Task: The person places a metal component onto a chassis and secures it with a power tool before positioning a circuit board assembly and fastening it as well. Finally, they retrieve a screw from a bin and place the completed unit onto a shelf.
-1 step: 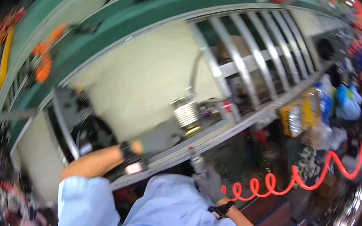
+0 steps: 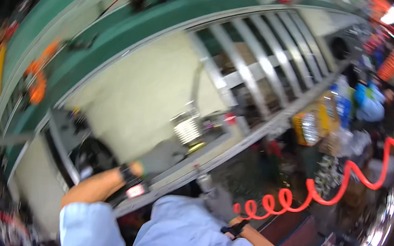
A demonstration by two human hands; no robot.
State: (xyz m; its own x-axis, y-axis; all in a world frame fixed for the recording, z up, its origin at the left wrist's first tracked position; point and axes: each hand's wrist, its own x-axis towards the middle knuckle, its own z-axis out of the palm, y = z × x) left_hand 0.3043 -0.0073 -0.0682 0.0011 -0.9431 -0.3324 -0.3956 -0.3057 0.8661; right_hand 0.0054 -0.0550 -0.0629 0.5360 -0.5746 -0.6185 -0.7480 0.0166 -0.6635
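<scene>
My left hand [image 2: 165, 157], in a grey glove, reaches over the bench beside the base of a shiny ribbed metal cylinder [image 2: 187, 130]. A brass-coloured rim [image 2: 196, 147] forms the cylinder's lower end, and a thin grey stem rises from its top. Blur smears the left fingers, so their grip on the part cannot be made out. Low over the near bench edge, my right hand [image 2: 219, 199], also gloved in grey, is closed round a slim silver air tool [image 2: 204, 178]. The tool's tip points up toward the bench. A red coiled hose [image 2: 285, 202] begins beside this hand.
The pale bench top [image 2: 131, 100] ends at a metal edge before me. Metal slats [image 2: 258, 66] span an opening at right. A black round part [image 2: 92, 152] sits left of my left wrist. Yellow bins [image 2: 312, 122] and a person in blue [image 2: 370, 102] are farther right.
The whole view has shifted slightly, so the bench and the ribbed cylinder appear farther left. Both hands keep about the same places relative to the bench.
</scene>
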